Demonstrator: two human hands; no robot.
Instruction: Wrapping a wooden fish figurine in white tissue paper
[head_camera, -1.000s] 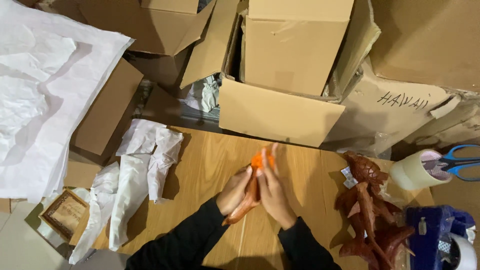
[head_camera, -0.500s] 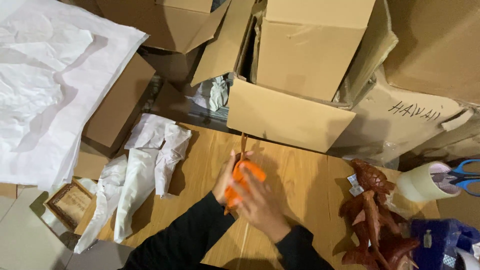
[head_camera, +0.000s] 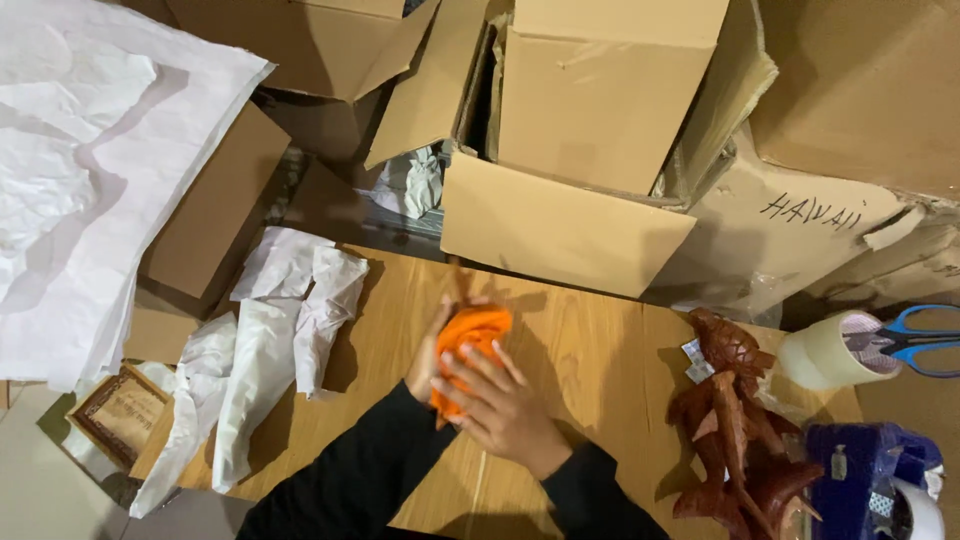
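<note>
Both hands meet at the middle of the wooden counter (head_camera: 600, 350). Right hand (head_camera: 505, 410) lies fingers spread over an orange object (head_camera: 472, 335), pressing on it from the 5 o'clock side. Left hand (head_camera: 432, 355) cups the same object from 9 o'clock, fingers curled against it; how tightly it grips is hard to say, since the right hand covers much of it. At 9 o'clock from the hands lie crumpled white wrapping sheets (head_camera: 270, 350). At 3 o'clock stand dark red-brown carved wooden figures (head_camera: 735, 420), with a roll of tape (head_camera: 825, 350) and blue-handled scissors (head_camera: 915, 340) beyond them. Open cardboard boxes (head_camera: 570, 150) crowd the 12 o'clock edge.
</note>
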